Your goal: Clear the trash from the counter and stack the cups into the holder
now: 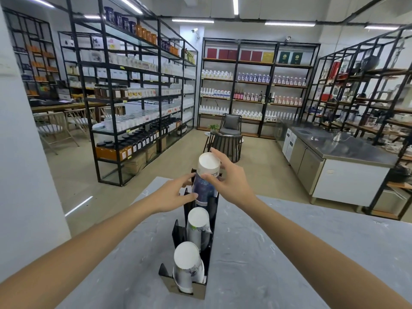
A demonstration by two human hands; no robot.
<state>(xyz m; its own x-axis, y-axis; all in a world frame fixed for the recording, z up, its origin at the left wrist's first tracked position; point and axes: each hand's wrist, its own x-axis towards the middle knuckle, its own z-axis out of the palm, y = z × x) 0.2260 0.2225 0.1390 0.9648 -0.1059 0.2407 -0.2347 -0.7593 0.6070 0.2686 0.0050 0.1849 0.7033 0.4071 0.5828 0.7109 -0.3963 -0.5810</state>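
Both hands (174,195) (225,181) around the far cup stack (206,179) in the holder (210,255) (three stacks).

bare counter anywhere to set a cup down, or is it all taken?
Counter is bare right of the holder and left of it, beyond each forearm. Crowded only at the holder's far slot, where left hand and right hand grip the cup stack.

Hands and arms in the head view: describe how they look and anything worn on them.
Both arms are bare from the frame edge to the fingertips: no sleeves show. The left hand and right hand wear no gloves, and no watch, bracelet or ring is visible. Fingernails look short and unpainted.
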